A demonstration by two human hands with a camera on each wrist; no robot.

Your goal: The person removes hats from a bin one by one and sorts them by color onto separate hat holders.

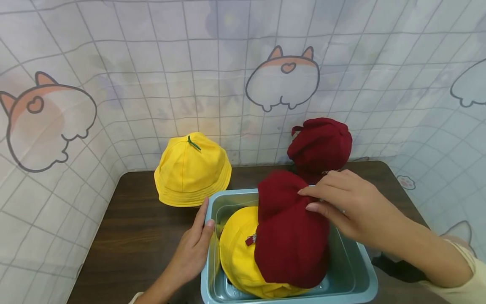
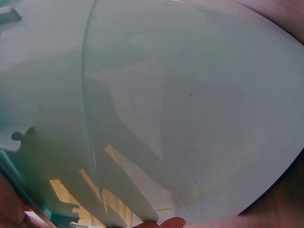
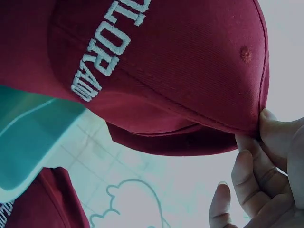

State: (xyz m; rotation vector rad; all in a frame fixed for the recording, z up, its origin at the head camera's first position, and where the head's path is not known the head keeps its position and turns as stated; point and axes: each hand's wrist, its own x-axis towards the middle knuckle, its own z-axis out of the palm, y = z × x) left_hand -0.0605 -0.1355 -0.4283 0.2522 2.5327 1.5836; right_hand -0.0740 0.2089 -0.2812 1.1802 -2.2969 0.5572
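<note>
My right hand (image 1: pixel 343 200) pinches a dark red baseball cap (image 1: pixel 292 245) between thumb and fingertips at its edge. The cap overlaps a yellow bucket hat (image 1: pixel 239 253) lying inside a light blue plastic bin (image 1: pixel 210 270). White embroidered letters run across the cap's front (image 3: pixel 156 80) in the right wrist view. A small strap end with a metal buckle (image 1: pixel 251 240) shows at the cap's left. My left hand (image 1: pixel 191 251) grips the bin's left side, thumb at the rim. In the left wrist view, fingertips (image 2: pixel 166 222) touch the bin's glossy outer wall (image 2: pixel 199 118).
Behind the bin, another yellow bucket hat (image 1: pixel 191 173) with a green sprout-like tip stands at the back left. A second red cap (image 1: pixel 322 145) sits at the back right. Dark wood tabletop (image 1: pixel 140 236) lies beneath, and a grid-patterned curtain (image 1: pixel 235 97) surrounds it.
</note>
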